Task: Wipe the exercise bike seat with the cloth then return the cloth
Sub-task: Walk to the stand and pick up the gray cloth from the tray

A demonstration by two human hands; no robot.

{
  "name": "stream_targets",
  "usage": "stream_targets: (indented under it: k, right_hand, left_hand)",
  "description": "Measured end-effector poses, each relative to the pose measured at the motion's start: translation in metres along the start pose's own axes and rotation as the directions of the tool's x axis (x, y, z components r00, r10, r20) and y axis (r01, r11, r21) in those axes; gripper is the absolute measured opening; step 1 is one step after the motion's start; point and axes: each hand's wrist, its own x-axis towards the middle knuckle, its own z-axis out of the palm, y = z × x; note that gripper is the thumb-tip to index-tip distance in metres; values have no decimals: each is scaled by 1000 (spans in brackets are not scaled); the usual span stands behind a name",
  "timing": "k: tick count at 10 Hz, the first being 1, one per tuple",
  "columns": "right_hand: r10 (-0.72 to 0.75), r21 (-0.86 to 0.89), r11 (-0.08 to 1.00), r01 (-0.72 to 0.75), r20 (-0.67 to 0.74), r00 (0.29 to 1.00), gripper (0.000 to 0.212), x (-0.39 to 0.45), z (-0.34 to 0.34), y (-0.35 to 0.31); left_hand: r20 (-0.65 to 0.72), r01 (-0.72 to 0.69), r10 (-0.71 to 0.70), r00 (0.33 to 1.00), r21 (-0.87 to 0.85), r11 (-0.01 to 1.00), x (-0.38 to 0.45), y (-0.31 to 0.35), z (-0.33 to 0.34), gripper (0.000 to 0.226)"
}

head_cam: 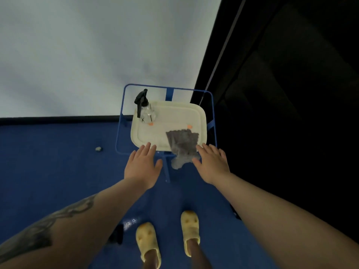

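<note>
A grey cloth point(182, 144) lies on the near right corner of a cream tray point(171, 117), with one end drooping over the tray's front edge. My right hand point(211, 162) is flat, fingers apart, just right of the hanging cloth, touching or nearly touching it. My left hand point(142, 164) is spread open at the tray's near left edge, holding nothing. The exercise bike seat is not in view.
The tray rests on a blue metal-frame stand point(210, 98). A clear spray bottle with a black trigger point(144, 106) stands at the tray's far left. Blue carpet lies below, a white wall behind, a dark area to the right. My feet in yellow slippers point(148, 241) stand near.
</note>
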Motion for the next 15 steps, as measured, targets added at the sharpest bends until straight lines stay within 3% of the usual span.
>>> stream_targets:
  k: [3, 4, 5, 6, 9, 11, 12, 14, 15]
  right_hand:
    - [-107, 13, 994, 106, 30, 994, 55, 52, 49, 10]
    - [-145, 77, 986, 150, -67, 987, 45, 58, 53, 9]
    - [-94, 151, 981, 118, -156, 983, 23, 64, 52, 9]
    - [-65, 209, 974, 84, -96, 993, 23, 67, 43, 10]
    - [-215, 124, 960, 253, -256, 942, 20, 42, -13, 1]
    - [-385, 45, 900, 434, -384, 839, 24, 7, -73, -25]
    - [-477, -12, 846, 532, -461, 748, 22, -13, -102, -48]
    - [-592, -45, 717, 696, -567, 573, 17, -57, -146, -108]
    - [-700, -104, 619, 779, -523, 487, 19, -79, -148, -141]
  left_hand:
    - [22, 77, -76, 997, -17, 997, 15, -7, 53, 59]
    - [-9, 88, -89, 996, -46, 995, 16, -6, 56, 58]
    - [-19, 103, -104, 994, -70, 992, 15, -4, 58, 58]
    - [-12, 113, -115, 993, -79, 990, 14, -2, 56, 58]
    - [-78, 142, -159, 984, -192, 971, -5, 6, 5, 56]
    - [-203, 186, -219, 954, -171, 968, -48, 6, -62, 56]
    - [-285, 242, -289, 914, -190, 952, -77, 5, -94, 56]
    - [-477, 351, -447, 757, -280, 894, -149, -5, -137, 53]
    - [-517, 435, -554, 653, -343, 833, -191, -18, -138, 53]
